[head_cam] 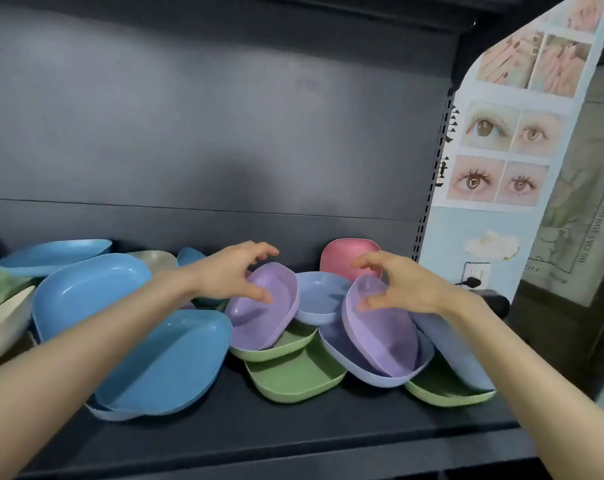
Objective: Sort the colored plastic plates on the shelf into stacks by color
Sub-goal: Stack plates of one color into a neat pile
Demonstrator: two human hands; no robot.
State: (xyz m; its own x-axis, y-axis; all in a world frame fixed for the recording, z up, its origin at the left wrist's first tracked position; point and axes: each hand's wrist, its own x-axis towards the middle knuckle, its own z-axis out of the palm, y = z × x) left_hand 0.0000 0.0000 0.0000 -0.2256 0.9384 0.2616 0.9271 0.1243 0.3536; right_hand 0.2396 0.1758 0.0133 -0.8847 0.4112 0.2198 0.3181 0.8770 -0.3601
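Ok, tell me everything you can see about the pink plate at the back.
The pink plate is a rounded square of matte plastic. It stands nearly upright, leaning on the shelf's back wall, hollow side facing out. A pale blue plate and the right hand hide its lower edge.

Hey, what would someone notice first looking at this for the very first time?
The left hand and the right hand stand out mid-shelf, each arched over a tilted plate's rim: the left purple plate and the right purple plate. Around them, plates lie jumbled on the dark shelf, a big blue plate front left, a pink plate at the back. A poster of eye close-ups hangs at right.
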